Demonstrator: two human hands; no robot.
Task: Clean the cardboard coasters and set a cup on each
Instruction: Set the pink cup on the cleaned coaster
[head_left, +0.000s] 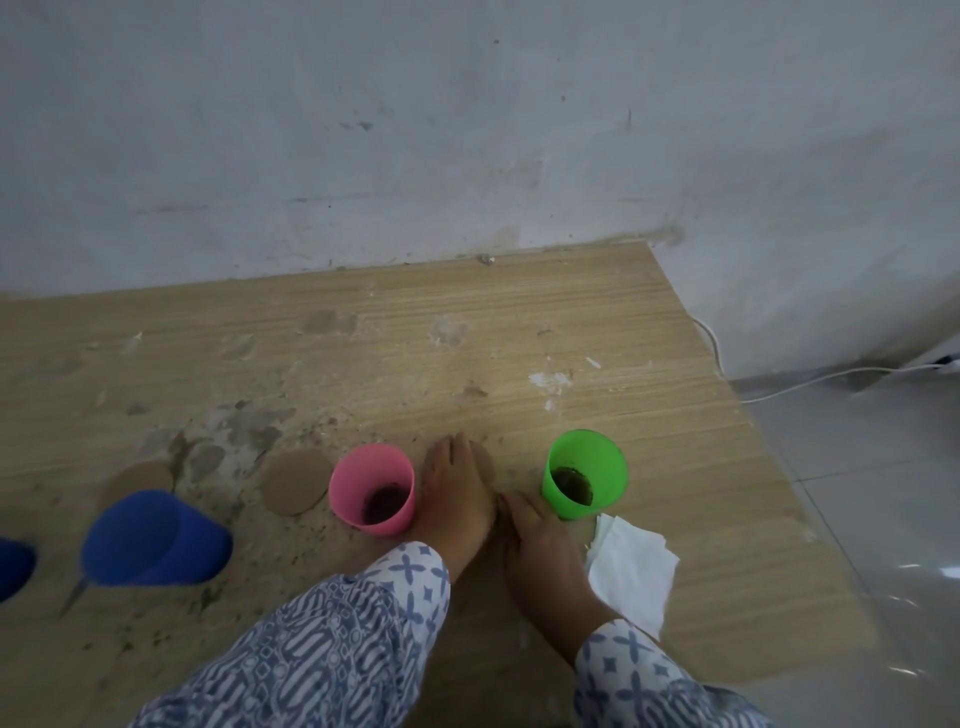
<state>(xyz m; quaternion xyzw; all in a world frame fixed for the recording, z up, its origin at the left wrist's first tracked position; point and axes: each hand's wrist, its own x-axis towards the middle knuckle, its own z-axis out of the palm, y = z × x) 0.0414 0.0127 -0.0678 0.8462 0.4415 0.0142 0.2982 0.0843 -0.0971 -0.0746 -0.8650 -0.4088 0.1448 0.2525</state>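
Head view: left hand flat, open on a round cardboard coaster; right hand open beside the white tissue on the counter.

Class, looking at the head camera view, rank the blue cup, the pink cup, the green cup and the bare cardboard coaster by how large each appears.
1. Blue cup, though it sits nearer the camera, so its lead is unsure.
2. Pink cup and green cup: they look alike, so no ranking between them.
3. Cardboard coaster, smallest.
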